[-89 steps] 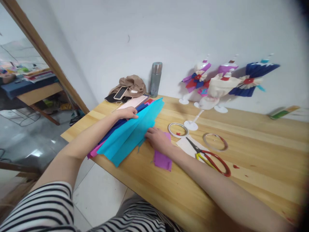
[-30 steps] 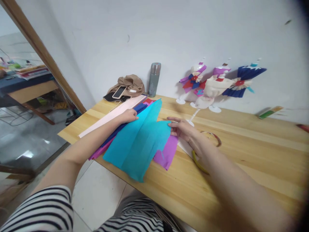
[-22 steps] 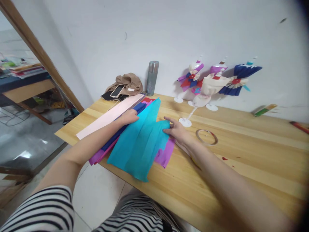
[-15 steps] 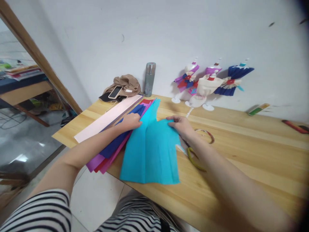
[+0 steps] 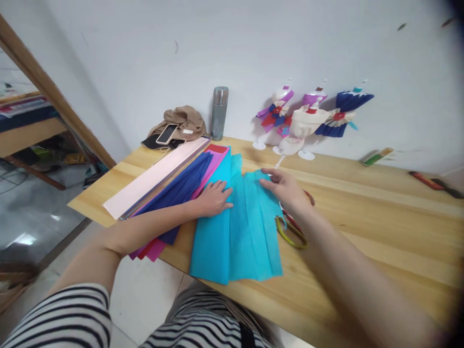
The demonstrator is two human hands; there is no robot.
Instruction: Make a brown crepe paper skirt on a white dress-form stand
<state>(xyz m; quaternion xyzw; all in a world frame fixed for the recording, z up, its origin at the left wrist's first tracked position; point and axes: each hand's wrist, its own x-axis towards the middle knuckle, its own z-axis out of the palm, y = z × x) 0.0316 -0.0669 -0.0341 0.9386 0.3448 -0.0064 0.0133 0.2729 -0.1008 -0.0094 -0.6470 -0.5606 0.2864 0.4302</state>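
Observation:
A creased turquoise crepe paper sheet lies spread on the wooden table, its near edge hanging over the front. My left hand rests flat on its left part, fingers stretched out. My right hand touches the sheet's far right corner with curled fingers, pinching its edge. Dark blue paper, magenta and red sheets and a long pale pink strip fan out to the left of the turquoise sheet.
Scissors with yellow and red handles lie under my right wrist. Three paper-dressed figures on white stands stand by the wall. A grey bottle, a phone on a tan cloth, and a green glue stick sit at the back.
The turquoise sheet has been unfolded and swung round to lie spread before me, covering the purple piece. My left hand moved from the paper stack onto the sheet; my right hand went to its far corner.

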